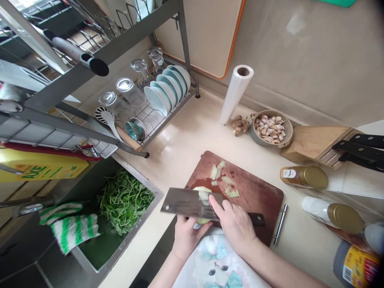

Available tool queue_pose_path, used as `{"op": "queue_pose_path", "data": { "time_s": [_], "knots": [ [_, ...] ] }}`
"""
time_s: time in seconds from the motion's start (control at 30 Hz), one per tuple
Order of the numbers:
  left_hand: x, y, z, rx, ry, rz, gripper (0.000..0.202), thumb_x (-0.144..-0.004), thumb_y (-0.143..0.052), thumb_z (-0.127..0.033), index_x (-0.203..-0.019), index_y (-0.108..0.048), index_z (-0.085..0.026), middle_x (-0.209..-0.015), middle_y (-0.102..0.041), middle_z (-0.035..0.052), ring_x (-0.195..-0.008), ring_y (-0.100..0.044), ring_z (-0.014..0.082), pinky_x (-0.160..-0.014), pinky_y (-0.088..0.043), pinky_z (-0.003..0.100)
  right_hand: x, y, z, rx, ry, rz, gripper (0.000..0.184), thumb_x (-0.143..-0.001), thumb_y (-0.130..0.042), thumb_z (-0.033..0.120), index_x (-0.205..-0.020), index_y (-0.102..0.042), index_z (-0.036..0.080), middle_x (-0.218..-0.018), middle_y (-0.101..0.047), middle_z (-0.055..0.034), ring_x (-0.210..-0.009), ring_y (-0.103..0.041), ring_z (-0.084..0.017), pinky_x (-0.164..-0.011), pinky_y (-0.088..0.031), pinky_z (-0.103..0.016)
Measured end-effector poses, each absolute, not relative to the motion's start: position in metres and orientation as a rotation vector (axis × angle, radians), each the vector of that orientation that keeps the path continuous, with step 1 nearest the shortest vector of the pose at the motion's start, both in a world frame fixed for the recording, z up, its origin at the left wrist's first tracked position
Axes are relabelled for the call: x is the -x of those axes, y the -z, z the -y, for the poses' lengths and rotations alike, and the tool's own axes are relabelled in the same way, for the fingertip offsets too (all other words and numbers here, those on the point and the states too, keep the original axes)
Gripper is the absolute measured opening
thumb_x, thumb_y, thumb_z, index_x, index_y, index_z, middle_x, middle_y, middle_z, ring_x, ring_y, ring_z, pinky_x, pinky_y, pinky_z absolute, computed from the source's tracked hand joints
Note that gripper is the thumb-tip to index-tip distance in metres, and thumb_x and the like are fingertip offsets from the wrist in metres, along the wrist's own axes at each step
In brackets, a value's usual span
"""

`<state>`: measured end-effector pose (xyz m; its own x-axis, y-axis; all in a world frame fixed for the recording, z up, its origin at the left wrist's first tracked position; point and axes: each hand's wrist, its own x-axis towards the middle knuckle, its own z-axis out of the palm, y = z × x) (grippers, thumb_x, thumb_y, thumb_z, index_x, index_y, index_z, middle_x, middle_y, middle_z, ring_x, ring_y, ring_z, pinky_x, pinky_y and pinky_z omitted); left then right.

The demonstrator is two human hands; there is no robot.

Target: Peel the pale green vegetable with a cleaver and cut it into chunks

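My right hand [237, 224] grips a cleaver [181, 200] where the blade meets the black handle, its index finger stretched along the blade. The broad blade lies across a pale, round vegetable [203, 188] whose kind I cannot make out. My left hand [187, 236] holds that vegetable from the near side; some of its fingers are hidden under the blade. Both hands are over the near part of a reddish-brown cutting board [258, 192]. Pale green peelings [218, 170] and thin scraps [231, 191] lie on the board's far half.
Left, leafy greens [127, 200] fill part of a sink beside a striped cloth [75, 232]. A dish rack [168, 130] holds bowls and glasses. Behind the board stand a white roll [237, 94], ginger [240, 125], a garlic bowl [256, 136] and a knife block [315, 144]; jars [315, 177] line the right.
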<state>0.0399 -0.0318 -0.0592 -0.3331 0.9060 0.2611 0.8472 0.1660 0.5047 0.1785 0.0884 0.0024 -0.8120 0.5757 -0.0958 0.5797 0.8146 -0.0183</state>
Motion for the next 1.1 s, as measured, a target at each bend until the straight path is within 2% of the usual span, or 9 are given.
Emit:
{"op": "queue_pose_path", "data": {
  "time_s": [0.1,0.2,0.57,0.67,0.8,0.87,0.93,1.0,1.1],
  "knots": [
    [-0.041,0.060,0.032,-1.663,-0.872,-2.356,0.031,-0.073,-0.067,-0.041,-0.096,-0.063,-0.021,-0.098,-0.062,0.0103,-0.092,-0.063,0.0268,-0.070,-0.058,0.039,-0.179,-0.007,-0.094,-0.915,0.107,-2.863,0.058,-0.075,-0.052,0.002,-0.128,-0.050,0.026,-0.071,-0.055,-0.0007,-0.057,-0.052,-0.014,-0.054,-0.034,-0.028],
    [-0.038,0.061,0.032,-1.742,-0.898,-2.222,0.023,-0.076,-0.064,-0.037,-0.096,-0.064,-0.025,-0.092,-0.068,0.0062,-0.088,-0.065,0.0252,-0.074,-0.057,0.041,-0.189,-0.015,-0.094,-0.860,0.120,-2.877,0.062,-0.073,-0.052,0.001,-0.129,-0.048,0.028,-0.070,-0.054,0.0003,-0.057,-0.053,-0.014,-0.055,-0.037,-0.028],
    [-0.038,0.057,0.030,-1.775,-0.895,-2.236,0.018,-0.075,-0.066,-0.036,-0.089,-0.067,-0.024,-0.085,-0.069,0.0042,-0.081,-0.067,0.0229,-0.070,-0.058,0.037,-0.184,-0.020,-0.093,-0.865,0.129,-2.753,0.060,-0.075,-0.051,0.000,-0.129,-0.047,0.027,-0.072,-0.057,-0.0006,-0.056,-0.057,-0.014,-0.053,-0.039,-0.027],
    [-0.039,0.055,0.029,-1.729,-0.901,-2.312,0.028,-0.072,-0.068,-0.039,-0.095,-0.066,-0.023,-0.099,-0.064,0.0083,-0.092,-0.064,0.0255,-0.074,-0.057,0.039,-0.174,-0.015,-0.103,-0.877,0.165,-2.702,0.057,-0.078,-0.050,0.003,-0.130,-0.046,0.026,-0.075,-0.060,-0.0019,-0.060,-0.059,-0.015,-0.053,-0.038,-0.026],
    [-0.039,0.053,0.028,-1.669,-0.876,-2.369,0.046,-0.070,-0.070,-0.040,-0.112,-0.059,-0.024,-0.127,-0.044,0.0129,-0.116,-0.051,0.0311,-0.087,-0.052,0.045,-0.170,-0.007,-0.119,-0.940,0.300,-2.591,0.050,-0.081,-0.049,0.008,-0.128,-0.049,0.026,-0.078,-0.063,-0.0031,-0.061,-0.061,-0.015,-0.051,-0.036,-0.025],
    [-0.039,0.054,0.029,-1.645,-0.845,-2.359,0.042,-0.071,-0.069,-0.041,-0.108,-0.060,-0.024,-0.121,-0.050,0.0123,-0.109,-0.055,0.0293,-0.083,-0.054,0.042,-0.176,-0.007,-0.118,-0.927,0.333,-2.629,0.054,-0.079,-0.051,0.008,-0.129,-0.047,0.029,-0.079,-0.063,-0.0017,-0.063,-0.061,-0.014,-0.052,-0.037,-0.025],
    [-0.039,0.056,0.031,-1.665,-0.832,-2.311,0.033,-0.073,-0.067,-0.040,-0.102,-0.062,-0.024,-0.105,-0.060,0.0096,-0.097,-0.061,0.0265,-0.077,-0.056,0.039,-0.185,-0.011,-0.112,-0.878,0.313,-2.717,0.059,-0.077,-0.054,0.008,-0.131,-0.045,0.031,-0.077,-0.060,0.0001,-0.062,-0.059,-0.014,-0.053,-0.037,-0.025],
    [-0.038,0.059,0.032,-1.726,-0.839,-2.251,0.028,-0.074,-0.066,-0.038,-0.099,-0.062,-0.025,-0.094,-0.066,0.0065,-0.090,-0.064,0.0259,-0.077,-0.056,0.041,-0.192,-0.017,-0.105,-0.828,0.266,-2.787,0.061,-0.075,-0.055,0.006,-0.131,-0.045,0.031,-0.073,-0.058,0.0012,-0.059,-0.057,-0.014,-0.053,-0.036,-0.026],
    [-0.036,0.061,0.032,-1.755,-0.843,-2.232,0.027,-0.075,-0.065,-0.038,-0.099,-0.062,-0.026,-0.090,-0.068,0.0057,-0.088,-0.065,0.0269,-0.077,-0.055,0.044,-0.195,-0.022,-0.101,-0.789,0.235,-2.802,0.061,-0.073,-0.054,0.004,-0.129,-0.047,0.028,-0.071,-0.056,0.0014,-0.056,-0.055,-0.013,-0.052,-0.036,-0.026]
  ]
}}
